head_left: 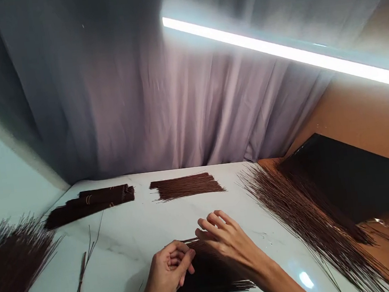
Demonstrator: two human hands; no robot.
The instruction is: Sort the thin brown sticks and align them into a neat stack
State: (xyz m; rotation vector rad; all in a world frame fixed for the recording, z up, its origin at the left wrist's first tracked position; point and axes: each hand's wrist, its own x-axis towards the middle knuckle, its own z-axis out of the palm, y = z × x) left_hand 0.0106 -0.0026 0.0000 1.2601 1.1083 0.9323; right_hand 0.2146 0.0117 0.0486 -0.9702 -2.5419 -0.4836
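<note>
Under both hands lies a dark brown layer of thin sticks (pixel 209 275) on the white tabletop, with loose ends showing at its lower right. My left hand (pixel 175 265) is at the layer's left side, fingers curled and thumb pressed toward the index finger. What the pinch holds, if anything, I cannot make out. Over the layer's upper right, my right hand (pixel 226 236) hovers with bent fingers apart; its thumb is hidden. A thin stick (pixel 187 240) runs along the layer's far edge, close to the left fingertips.
A flat row of brown sticks (pixel 187 185) lies farther back, with dark tied bundles (pixel 92 202) to its left. Long stick piles flank the table, left (pixel 15 274) and right (pixel 311 217). A few sticks (pixel 81 283) lie front left. A black sheet (pixel 355 174) stands right.
</note>
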